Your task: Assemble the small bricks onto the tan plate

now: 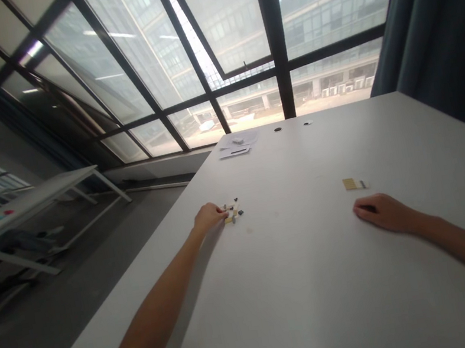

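Note:
On the left half of the white table, my left hand reaches into a small cluster of pieces. They are cream, yellowish and dark, too small to name. Its thumb and fingertips are closed together among them, and what they pinch is hidden. My right hand rests on the tabletop at the right, loosely curled, thumb against the fingers, nothing visible inside. Just beyond it lies a small flat arrangement of yellow, white and grey pieces, apart from the hand.
Paper sheets with a dark pen-like item lie at the far left of the tabletop. Two round cable holes sit near the far edge. Windows stand behind, with a dark curtain at right. Another table is at left.

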Action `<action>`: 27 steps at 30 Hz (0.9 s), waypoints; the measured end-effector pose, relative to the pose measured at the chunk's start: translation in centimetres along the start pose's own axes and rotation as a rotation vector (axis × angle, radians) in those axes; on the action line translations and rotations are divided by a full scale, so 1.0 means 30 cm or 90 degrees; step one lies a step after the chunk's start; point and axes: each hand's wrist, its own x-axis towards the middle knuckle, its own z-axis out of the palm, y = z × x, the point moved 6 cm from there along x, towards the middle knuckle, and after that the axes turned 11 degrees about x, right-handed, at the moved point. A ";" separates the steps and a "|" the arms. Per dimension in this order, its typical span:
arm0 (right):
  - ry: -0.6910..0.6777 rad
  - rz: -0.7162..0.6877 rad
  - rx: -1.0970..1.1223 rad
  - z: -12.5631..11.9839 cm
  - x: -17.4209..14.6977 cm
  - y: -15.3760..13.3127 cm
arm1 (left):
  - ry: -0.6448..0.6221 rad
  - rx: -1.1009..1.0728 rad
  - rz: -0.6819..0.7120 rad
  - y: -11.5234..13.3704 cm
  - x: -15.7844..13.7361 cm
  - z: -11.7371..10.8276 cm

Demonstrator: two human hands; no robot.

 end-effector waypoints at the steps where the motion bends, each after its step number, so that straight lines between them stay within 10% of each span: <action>1: 0.000 0.000 0.000 0.000 0.000 0.001 | -0.004 -0.009 -0.009 0.006 0.002 0.001; 16: 0.016 -0.007 0.010 -0.005 0.002 -0.006 | 0.005 -0.297 -0.087 0.067 -0.013 -0.079; 27: 0.049 -0.052 0.036 -0.016 0.009 -0.045 | -0.165 -0.619 0.091 0.682 -0.170 -0.059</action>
